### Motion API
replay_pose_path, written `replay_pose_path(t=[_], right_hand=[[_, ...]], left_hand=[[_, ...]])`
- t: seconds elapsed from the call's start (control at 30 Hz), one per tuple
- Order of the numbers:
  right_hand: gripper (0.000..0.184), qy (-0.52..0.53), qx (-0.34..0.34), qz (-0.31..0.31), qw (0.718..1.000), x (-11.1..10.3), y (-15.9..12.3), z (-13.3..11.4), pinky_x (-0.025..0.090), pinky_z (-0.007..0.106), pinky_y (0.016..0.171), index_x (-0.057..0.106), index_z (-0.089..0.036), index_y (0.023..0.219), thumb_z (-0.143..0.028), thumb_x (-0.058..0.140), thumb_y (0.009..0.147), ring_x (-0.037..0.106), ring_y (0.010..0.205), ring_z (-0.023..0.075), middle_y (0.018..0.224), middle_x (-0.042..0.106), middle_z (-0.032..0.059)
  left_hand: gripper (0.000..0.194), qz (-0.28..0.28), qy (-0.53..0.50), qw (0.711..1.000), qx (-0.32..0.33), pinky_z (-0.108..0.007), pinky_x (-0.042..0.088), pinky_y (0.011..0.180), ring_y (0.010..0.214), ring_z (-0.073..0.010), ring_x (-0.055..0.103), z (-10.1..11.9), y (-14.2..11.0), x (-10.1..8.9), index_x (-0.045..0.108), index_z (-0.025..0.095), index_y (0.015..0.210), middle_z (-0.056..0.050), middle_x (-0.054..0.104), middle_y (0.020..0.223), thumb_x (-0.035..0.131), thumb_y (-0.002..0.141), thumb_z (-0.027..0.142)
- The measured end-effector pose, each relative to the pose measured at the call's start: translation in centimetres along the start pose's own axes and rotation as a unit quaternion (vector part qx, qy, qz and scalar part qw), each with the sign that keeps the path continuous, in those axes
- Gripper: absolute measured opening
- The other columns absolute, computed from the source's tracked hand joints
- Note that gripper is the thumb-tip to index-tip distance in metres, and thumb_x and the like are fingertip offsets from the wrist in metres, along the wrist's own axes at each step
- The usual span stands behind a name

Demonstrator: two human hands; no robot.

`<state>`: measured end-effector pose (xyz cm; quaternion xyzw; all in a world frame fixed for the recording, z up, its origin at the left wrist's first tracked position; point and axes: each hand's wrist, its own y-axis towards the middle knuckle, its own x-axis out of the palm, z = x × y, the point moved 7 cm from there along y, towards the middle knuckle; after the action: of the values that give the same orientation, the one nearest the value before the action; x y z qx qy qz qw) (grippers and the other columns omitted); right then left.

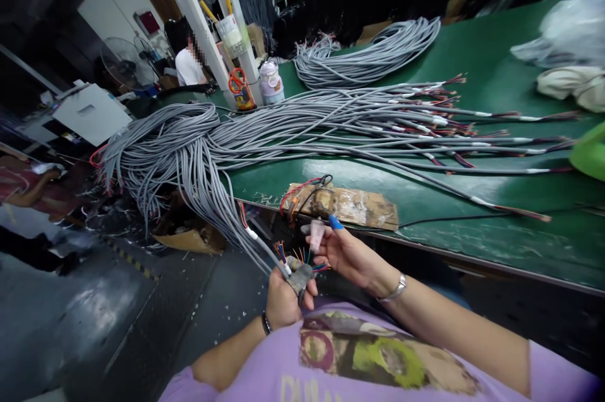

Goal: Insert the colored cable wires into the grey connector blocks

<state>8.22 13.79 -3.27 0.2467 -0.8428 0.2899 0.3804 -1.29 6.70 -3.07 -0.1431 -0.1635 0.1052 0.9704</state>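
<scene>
My left hand [283,298] is closed around the ends of several grey cables, a dark grey covering on its thumb. From the cable ends, thin coloured wires [302,257] fan out, with a white band [287,269] just below them. My right hand [350,260] is beside these wires, its fingers loosely curled and apart. One of its digits wears a blue fingertip cover [335,222], another a pale whitish wrap [316,235]. I make out nothing held in it. Beyond the hands, a worn wooden block [363,206] with red and black leads lies at the bench edge.
Long grey cables [283,118] with stripped coloured ends lie along the green bench [520,244]. Behind them are a coiled cable bundle [368,58] and a lilac bottle [271,82]. Plastic bags [567,27] and a bright green object [590,150] are at right. Other people are at left.
</scene>
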Motion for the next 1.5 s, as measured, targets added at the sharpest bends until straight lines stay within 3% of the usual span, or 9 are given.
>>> replay_pose_path(t=[0.23,0.53,0.73,0.87,1.07,1.17,1.3,1.5], right_hand=[[0.025,-0.062,-0.047,-0.003,0.997,0.1,-0.1,-0.5,0.044,0.021,0.055,0.066,-0.016,0.077,-0.04,0.069,0.076,0.053,0.06,0.0098,0.067,0.061,0.0003],[0.027,0.014,-0.03,0.025,0.999,0.2,0.2,-0.3,0.042,0.023,0.054,0.068,-0.017,0.075,-0.042,0.076,0.067,0.052,0.058,0.0104,0.068,0.065,0.0006],[0.028,0.009,-0.045,0.015,0.999,0.2,0.4,-0.3,0.04,0.024,0.053,0.068,-0.016,0.078,-0.043,0.074,0.07,0.05,0.055,0.0097,0.067,0.064,0.0003],[0.031,0.02,-0.031,0.008,0.999,-0.4,0.2,0.3,0.044,0.023,0.056,0.067,-0.017,0.086,-0.046,0.067,0.076,0.054,0.061,0.011,0.073,0.065,0.0019],[0.041,-0.035,0.064,-0.02,0.997,-1.3,-0.4,1.4,0.05,0.022,0.058,0.066,-0.016,0.081,-0.056,0.058,0.079,0.058,0.064,0.012,0.076,0.064,0.0045],[0.043,-0.058,0.076,-0.02,0.995,-1.7,-0.6,1.3,0.051,0.021,0.057,0.066,-0.015,0.08,-0.056,0.056,0.081,0.059,0.064,0.0113,0.078,0.064,0.0058],[0.046,-0.065,0.064,-0.014,0.996,-1.2,-0.7,0.9,0.05,0.022,0.056,0.065,-0.013,0.081,-0.058,0.056,0.08,0.058,0.061,0.0103,0.076,0.063,0.0052],[0.036,-0.092,-0.026,0.02,0.995,-0.2,-0.2,-0.3,0.043,0.022,0.053,0.063,-0.016,0.077,-0.05,0.072,0.07,0.05,0.054,0.0085,0.061,0.058,-0.0014]], left_hand=[[0.036,0.01,-0.024,0.999,0.022,-0.016,0.022,0.029,0.027,-0.0046,0.04,0.4,0.1,0.3,0.05,0.016,0.062,0.002,0.057,0.046,0.071,0.067,0.045],[0.034,0.032,-0.052,0.998,0.009,-0.016,0.024,0.029,0.028,-0.0046,0.041,0.0,0.9,0.6,0.051,0.016,0.063,0.002,0.057,0.047,0.071,0.065,0.043],[0.036,0.03,-0.029,0.999,-0.005,-0.016,0.024,0.029,0.027,-0.0049,0.041,-0.9,1.2,0.4,0.051,0.016,0.063,0.003,0.056,0.045,0.071,0.064,0.045],[0.036,0.029,-0.034,0.999,0.007,-0.016,0.024,0.029,0.027,-0.0051,0.041,-0.8,0.9,0.1,0.051,0.016,0.063,0.002,0.057,0.046,0.071,0.065,0.046],[0.033,0.021,-0.021,0.999,0.03,-0.015,0.024,0.029,0.028,-0.0044,0.042,-0.3,0.2,-0.6,0.05,0.016,0.062,0.002,0.058,0.047,0.07,0.071,0.041],[0.033,0.023,-0.021,0.999,0.039,-0.014,0.023,0.029,0.027,-0.0042,0.041,-0.2,0.0,-0.8,0.05,0.016,0.062,0.002,0.058,0.047,0.069,0.072,0.04],[0.033,0.016,-0.023,0.999,0.041,-0.015,0.023,0.029,0.028,-0.0044,0.041,-0.1,0.0,-0.5,0.05,0.016,0.062,0.002,0.059,0.047,0.069,0.072,0.042],[0.031,0.01,-0.027,0.999,0.043,-0.015,0.024,0.029,0.028,-0.0044,0.041,0.4,0.0,0.1,0.051,0.015,0.061,0.002,0.058,0.047,0.068,0.073,0.038]])
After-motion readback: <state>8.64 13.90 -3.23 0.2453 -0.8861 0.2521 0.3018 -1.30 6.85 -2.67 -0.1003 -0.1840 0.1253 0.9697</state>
